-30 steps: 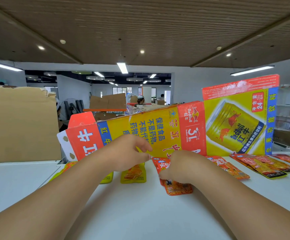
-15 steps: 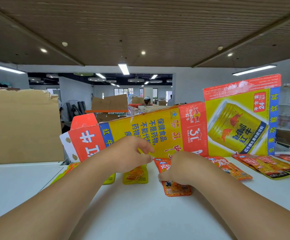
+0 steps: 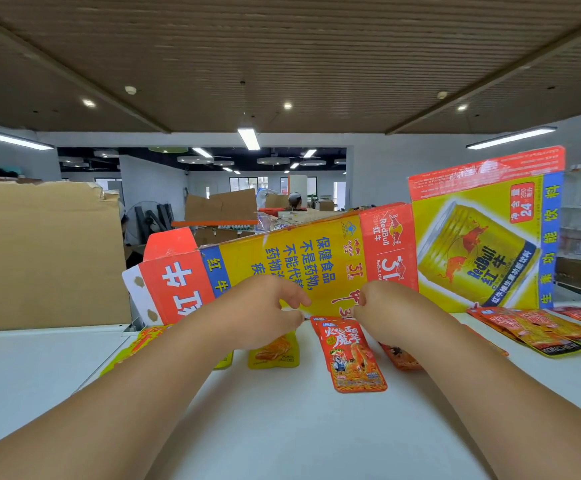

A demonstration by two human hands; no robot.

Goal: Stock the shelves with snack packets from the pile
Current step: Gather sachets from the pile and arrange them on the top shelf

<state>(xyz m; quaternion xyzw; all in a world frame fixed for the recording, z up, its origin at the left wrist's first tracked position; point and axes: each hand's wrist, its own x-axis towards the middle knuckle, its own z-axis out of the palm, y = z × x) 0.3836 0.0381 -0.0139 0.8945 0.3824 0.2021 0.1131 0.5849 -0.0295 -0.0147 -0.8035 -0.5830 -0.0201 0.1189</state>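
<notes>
A red snack packet (image 3: 351, 355) lies flat on the white shelf (image 3: 282, 427), uncovered, just below and between my hands. My right hand (image 3: 386, 306) hovers above its upper right corner, fingers loosely curled with nothing seen in them; the fingertips are hidden. My left hand (image 3: 265, 313) is over the top of a yellow packet (image 3: 275, 353), thumb and forefinger slightly apart, no packet visibly pinched. A second red packet (image 3: 400, 358) pokes out under my right forearm. Several more red packets (image 3: 538, 329) lie in a row at the right.
A flattened yellow-and-red drinks carton (image 3: 317, 268) stands as a back wall right behind my hands. A brown cardboard sheet (image 3: 39, 254) stands at the left. Another yellow packet (image 3: 136, 344) lies at the carton's left foot. A person is far off in the room.
My right hand has lifted up and to the right off the red packet, which now lies fully in view. My left hand has barely moved.
</notes>
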